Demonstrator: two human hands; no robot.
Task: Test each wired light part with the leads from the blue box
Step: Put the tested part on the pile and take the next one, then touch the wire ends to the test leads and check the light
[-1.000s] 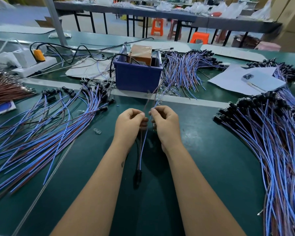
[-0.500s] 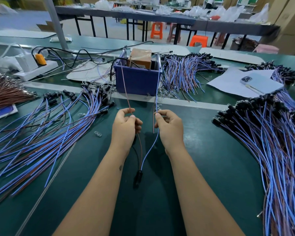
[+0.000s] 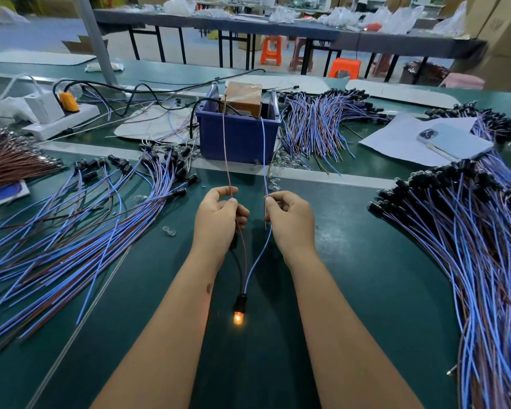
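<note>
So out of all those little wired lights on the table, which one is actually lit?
Only the lamp lying between the person's forearms glows orange. Its brown and blue wires run up to the left hand and right hand. The piled ones stay dark.

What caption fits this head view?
Left hand and right hand pinch blue box leads to a part's wires; its bulb glows.

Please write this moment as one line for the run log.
step: lamp test | left hand: pinches brown lead | right hand: pinches blue lead | bulb: lit | blue box: behind hands
</note>
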